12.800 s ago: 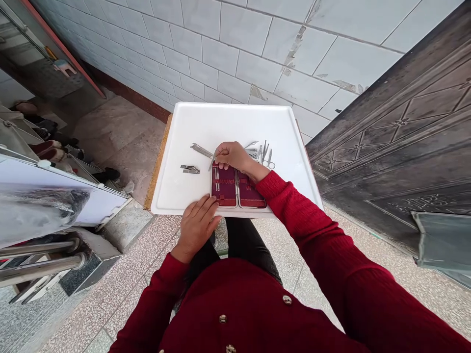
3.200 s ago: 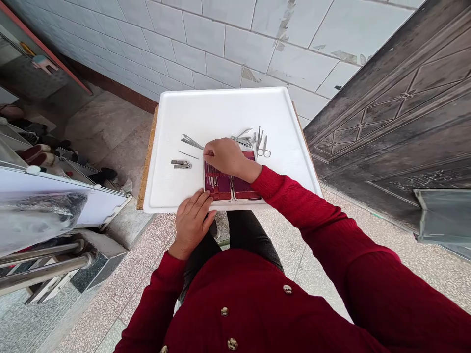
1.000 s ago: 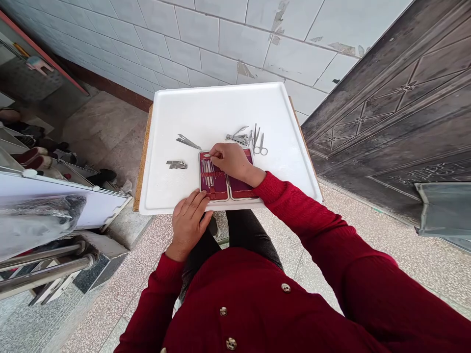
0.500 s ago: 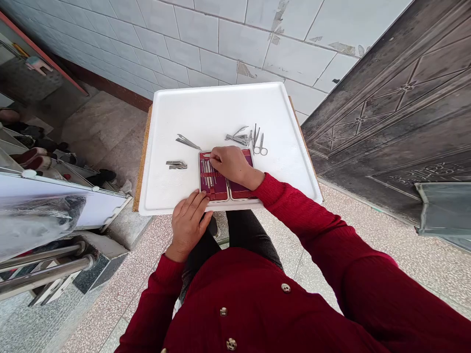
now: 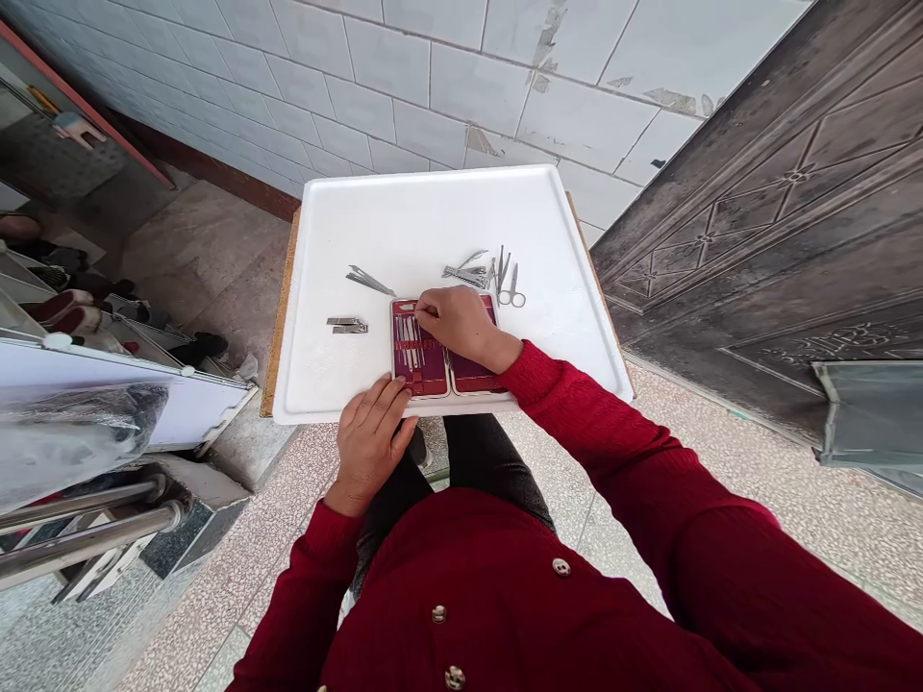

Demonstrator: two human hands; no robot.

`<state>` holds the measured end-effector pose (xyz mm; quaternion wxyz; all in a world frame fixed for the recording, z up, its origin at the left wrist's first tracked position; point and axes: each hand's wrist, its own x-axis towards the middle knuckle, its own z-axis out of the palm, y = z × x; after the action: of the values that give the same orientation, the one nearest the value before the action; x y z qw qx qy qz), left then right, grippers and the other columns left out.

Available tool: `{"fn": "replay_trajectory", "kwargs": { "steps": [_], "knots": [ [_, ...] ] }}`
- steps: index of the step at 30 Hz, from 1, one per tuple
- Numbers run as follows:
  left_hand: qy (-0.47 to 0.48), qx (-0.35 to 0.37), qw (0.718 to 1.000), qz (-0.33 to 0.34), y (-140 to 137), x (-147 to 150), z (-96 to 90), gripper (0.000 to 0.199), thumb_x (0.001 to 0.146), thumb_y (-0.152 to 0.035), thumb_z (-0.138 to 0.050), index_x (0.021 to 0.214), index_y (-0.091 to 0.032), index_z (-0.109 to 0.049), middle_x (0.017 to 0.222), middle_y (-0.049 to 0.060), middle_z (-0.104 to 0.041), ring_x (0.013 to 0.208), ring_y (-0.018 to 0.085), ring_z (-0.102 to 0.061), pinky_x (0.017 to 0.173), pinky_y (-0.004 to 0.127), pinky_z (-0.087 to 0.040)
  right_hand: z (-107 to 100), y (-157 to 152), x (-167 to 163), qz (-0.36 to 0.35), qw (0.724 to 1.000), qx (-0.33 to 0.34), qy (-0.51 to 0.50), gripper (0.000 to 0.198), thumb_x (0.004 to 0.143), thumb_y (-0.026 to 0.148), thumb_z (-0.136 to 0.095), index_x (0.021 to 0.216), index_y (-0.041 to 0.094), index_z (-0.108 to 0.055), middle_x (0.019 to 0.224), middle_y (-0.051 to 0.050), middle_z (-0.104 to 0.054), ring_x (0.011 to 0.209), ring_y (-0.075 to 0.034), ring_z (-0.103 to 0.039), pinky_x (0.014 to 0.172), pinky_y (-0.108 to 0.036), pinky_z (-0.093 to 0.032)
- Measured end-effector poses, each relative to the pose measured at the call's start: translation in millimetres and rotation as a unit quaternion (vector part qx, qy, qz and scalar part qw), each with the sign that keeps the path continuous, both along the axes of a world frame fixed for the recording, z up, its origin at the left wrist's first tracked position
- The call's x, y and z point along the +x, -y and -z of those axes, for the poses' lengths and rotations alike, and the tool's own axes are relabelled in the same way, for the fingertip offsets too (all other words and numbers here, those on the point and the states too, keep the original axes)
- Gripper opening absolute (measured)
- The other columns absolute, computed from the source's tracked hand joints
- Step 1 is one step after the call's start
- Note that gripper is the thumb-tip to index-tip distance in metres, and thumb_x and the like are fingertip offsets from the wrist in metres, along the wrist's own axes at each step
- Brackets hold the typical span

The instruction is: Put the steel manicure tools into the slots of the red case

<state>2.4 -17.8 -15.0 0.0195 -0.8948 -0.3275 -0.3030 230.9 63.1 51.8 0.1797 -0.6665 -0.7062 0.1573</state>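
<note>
Resting at the lower-left corner of the open case point(image 5: 430, 386), the left hand point(image 5: 369, 434) lies flat, fingers side by side, apparently bracing it. The case sits near the front edge of a smooth white tray point(image 5: 404, 213) on a wood-edged desk point(image 5: 283, 332). The right hand point(image 5: 456, 317) curls over the row of slim tools point(image 5: 410, 332) in the left half; its knuckles mask the fingertips, so whether that grip pinches anything cannot be told. Step in hand, as judged: adjusting one slim tool. The next move appears to call for a light touch and straight alignment. Materials noted: maroon lining, shiny metal, slender shafts. Two blocky clippers point(image 5: 347, 326) lie left of the case; ring-handled scissors point(image 5: 512, 291) lie beyond its upper-right corner.
</note>
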Motion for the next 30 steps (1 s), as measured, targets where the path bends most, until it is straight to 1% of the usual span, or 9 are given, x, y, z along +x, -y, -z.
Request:
{"fn": "replay_trajectory", "kwargs": {
  "steps": [6,14,20,25,30],
  "knots": [
    [0.004,-0.001,1.0,0.003,0,0,0.3,0.034,0.101,-0.025,-0.063,0.134,-0.018,-0.062,0.135,0.012,-0.073,0.133,0.027,-0.064,0.11,0.041,-0.044,-5,0,3,0.03,0.999,-0.003,-0.011,0.023,0.098,0.019,-0.055,0.095,0.015,-0.078,0.087,-0.007,-0.076,0.079,-0.02,-0.064,0.07,-0.03,-0.037],
    [0.005,0.003,1.0,0.005,0,0,-0.6,0.034,0.101,-0.024,-0.064,0.133,-0.016,-0.062,0.133,0.013,-0.074,0.132,0.028,-0.065,0.109,0.041,-0.044,1,-1,4,0.026,0.999,0.014,-0.028,0.023,0.097,0.019,-0.056,0.09,0.015,-0.077,0.08,-0.005,-0.074,0.072,-0.018,-0.061,0.067,-0.03,-0.037],
    [-0.002,-0.004,1.0,0.001,0,-2,1.4,0.036,0.102,-0.026,-0.062,0.137,-0.02,-0.061,0.135,0.011,-0.073,0.133,0.027,-0.064,0.109,0.041,-0.044,2,-3,5,0.023,0.998,0.025,-0.052,0.022,0.095,0.018,-0.057,0.086,0.016,-0.076,0.079,-0.004,-0.074,0.071,-0.017,-0.061,0.067,-0.029,-0.038],
    [-0.002,-0.009,1.0,0.001,1,-3,3.4,0.038,0.102,-0.027,-0.06,0.14,-0.021,-0.06,0.137,0.011,-0.072,0.136,0.027,-0.063,0.11,0.041,-0.044,-9,-8,3,-0.001,1.0,0.001,-0.021,0.02,0.094,0.017,-0.058,0.09,0.017,-0.077,0.085,-0.005,-0.076,0.076,-0.019,-0.064,0.068,-0.03,-0.039],
    [0.004,-0.005,1.0,-0.002,1,-3,4.5,0.035,0.103,-0.027,-0.06,0.137,-0.021,-0.062,0.135,0.011,-0.073,0.135,0.027,-0.063,0.109,0.042,-0.045,-24,-30,-6,-0.043,0.998,-0.027,0.045,0.02,0.091,0.015,-0.059,0.092,0.018,-0.079,0.092,-0.007,-0.078,0.081,-0.021,-0.065,0.072,-0.032,-0.042]
  ]
}}
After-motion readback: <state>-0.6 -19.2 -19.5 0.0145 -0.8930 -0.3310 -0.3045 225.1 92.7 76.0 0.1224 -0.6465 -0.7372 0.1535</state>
